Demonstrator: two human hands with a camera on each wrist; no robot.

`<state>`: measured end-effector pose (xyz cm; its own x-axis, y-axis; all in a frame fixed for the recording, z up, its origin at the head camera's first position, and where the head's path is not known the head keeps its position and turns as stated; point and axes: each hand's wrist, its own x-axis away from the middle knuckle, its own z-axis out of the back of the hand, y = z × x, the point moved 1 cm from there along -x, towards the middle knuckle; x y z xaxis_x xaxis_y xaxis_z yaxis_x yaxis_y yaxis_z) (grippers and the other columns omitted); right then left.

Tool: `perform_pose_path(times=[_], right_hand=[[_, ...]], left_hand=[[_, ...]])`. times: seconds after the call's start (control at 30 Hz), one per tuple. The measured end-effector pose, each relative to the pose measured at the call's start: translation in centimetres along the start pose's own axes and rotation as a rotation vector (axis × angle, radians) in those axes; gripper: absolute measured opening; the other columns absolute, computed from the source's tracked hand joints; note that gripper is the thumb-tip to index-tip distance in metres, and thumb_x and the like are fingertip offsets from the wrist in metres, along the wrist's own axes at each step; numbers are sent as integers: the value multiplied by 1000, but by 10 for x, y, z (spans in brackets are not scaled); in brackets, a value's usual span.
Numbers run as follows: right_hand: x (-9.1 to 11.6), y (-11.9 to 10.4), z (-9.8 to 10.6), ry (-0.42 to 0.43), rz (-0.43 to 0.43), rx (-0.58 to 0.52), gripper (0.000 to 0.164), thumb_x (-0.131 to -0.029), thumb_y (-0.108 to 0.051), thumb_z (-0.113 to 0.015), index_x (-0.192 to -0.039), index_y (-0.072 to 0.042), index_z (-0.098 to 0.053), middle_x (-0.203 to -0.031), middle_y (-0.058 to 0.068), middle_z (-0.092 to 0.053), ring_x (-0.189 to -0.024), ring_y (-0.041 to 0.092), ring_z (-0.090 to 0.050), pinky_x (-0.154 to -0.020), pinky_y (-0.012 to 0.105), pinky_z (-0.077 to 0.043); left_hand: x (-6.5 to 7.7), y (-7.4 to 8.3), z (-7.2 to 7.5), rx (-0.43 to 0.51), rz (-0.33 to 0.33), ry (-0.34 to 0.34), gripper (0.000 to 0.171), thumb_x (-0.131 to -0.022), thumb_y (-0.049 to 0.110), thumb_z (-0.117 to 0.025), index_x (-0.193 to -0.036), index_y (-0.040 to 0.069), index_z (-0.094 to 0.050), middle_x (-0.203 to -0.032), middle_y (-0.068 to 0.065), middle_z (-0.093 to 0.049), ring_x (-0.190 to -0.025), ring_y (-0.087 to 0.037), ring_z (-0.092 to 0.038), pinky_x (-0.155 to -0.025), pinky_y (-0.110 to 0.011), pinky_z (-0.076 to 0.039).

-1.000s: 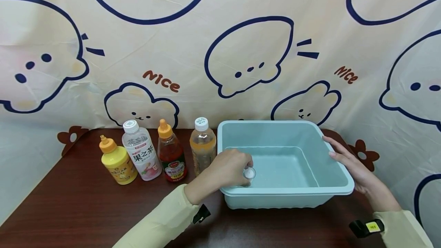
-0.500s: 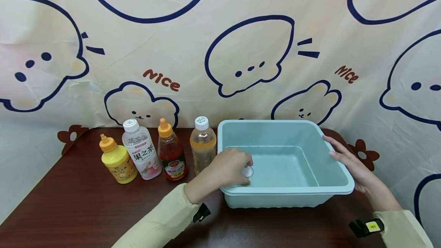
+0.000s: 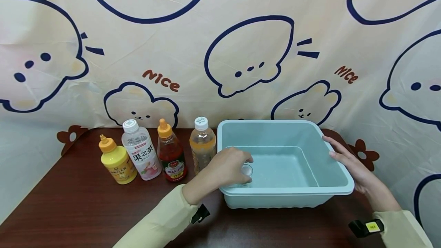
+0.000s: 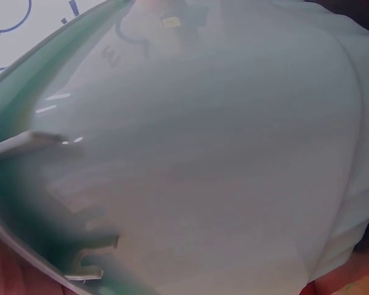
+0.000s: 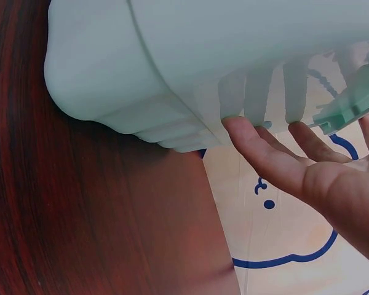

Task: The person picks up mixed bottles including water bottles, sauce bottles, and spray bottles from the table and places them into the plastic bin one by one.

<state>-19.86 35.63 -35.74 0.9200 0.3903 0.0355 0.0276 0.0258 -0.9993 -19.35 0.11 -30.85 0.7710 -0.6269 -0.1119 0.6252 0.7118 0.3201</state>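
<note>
Loosened slightly since a second ago, with thumb and forefinger of the bare left hand parted around a small, clear, round-topped object, now nearer the palm and inside the left end of the pale blue-green plastic tub. Looks released, though cannot tell about fingers hidden behind the knuckles. Judging from this, best to spread thumb and forefinger fully before lifting straight up, so as not to tip the object or knock the tub's rim. Worth steadying the tub's right side meanwhile with the bare right hand, unclenched. Touches the tub's outer wall there with straight fingertips, as seen from the right wrist but hidden from the head. Shows, from the left wrist, small pale tabs under the tub's rim, without the object.
</note>
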Motion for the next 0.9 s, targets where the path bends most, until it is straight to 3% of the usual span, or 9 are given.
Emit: perform_pose_path(times=[0.6,0.9], right_hand=[[0,0,0,6,-2,5,50,-100,-17,-30,-143,-37,-14,-126,-10,-36,-97,20,-60,-72,57,-47],[-1,-2,1,-49,24,-59,47,-100,-15,-27,-142,-35,-19,-124,-11,-44,-96,22,-62,-69,56,-48]], left_hand=[[8,-7,8,155,-12,69,37,-74,27,-75,-107,11,-67,-97,0,-69,-89,-9,-62,-74,-22,-51],[15,-10,13,236,-26,117,36,-75,29,-74,-106,11,-67,-99,0,-68,-89,-9,-62,-76,-22,-51]])
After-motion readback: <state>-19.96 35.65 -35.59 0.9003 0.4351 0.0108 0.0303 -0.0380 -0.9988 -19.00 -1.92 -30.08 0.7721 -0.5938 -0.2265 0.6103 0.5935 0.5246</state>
